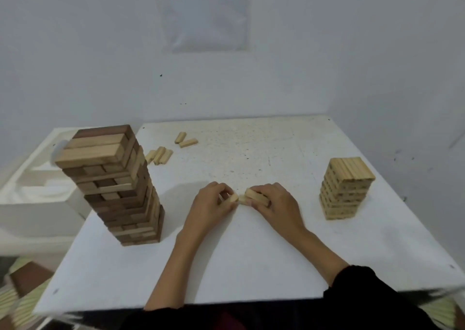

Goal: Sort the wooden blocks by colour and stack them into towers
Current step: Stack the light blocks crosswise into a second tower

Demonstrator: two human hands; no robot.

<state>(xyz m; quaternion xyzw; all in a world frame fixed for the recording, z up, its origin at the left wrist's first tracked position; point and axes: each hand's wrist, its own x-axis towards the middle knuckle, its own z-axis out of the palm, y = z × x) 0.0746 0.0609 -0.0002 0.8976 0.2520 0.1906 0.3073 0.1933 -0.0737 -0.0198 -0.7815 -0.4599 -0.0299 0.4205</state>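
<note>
A tall tower of mixed dark and light wooden blocks [118, 186] stands on the left of the white table [251, 254]. On the right stands a shorter tower of light blocks [346, 189]. At the table's middle my left hand [214, 204] grips a light block [233, 198] with curled fingers. My right hand [276, 201] holds light blocks [254, 196] lying on the table, end to end with the left one. Several loose light blocks [159, 155] lie at the far left, and two more loose blocks [185, 140] lie behind them.
A white foam box [37, 179] sits left of the table, behind the tall tower. A white wall with a taped paper sheet [205, 15] rises behind the table. Striped fabric and a brown object [27, 279] lie on the floor at bottom left.
</note>
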